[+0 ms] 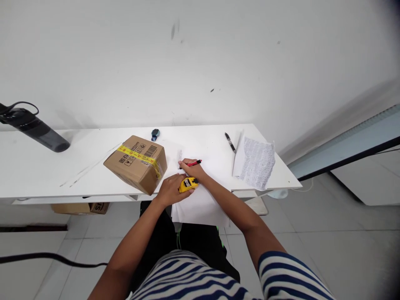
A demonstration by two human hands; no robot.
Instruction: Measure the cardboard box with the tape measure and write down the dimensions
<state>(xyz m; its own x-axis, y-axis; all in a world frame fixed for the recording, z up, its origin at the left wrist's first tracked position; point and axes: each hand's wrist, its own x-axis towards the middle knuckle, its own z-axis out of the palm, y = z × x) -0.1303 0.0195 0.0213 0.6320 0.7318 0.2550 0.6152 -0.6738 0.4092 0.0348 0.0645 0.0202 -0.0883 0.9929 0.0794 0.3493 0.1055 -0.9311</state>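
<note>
My left hand is closed on a yellow tape measure, pressing it down on a white paper sheet that hangs over the front edge of the white table. My right hand grips a red pen, its tip pointing left onto the paper just beyond the tape measure. The two hands almost touch. A cardboard box with yellow tape lies just left of my left hand.
A black pen and a folded printed sheet lie at the table's right end. A small blue object sits behind the box. A dark handheld device rests at far left. Another cardboard box sits under the table.
</note>
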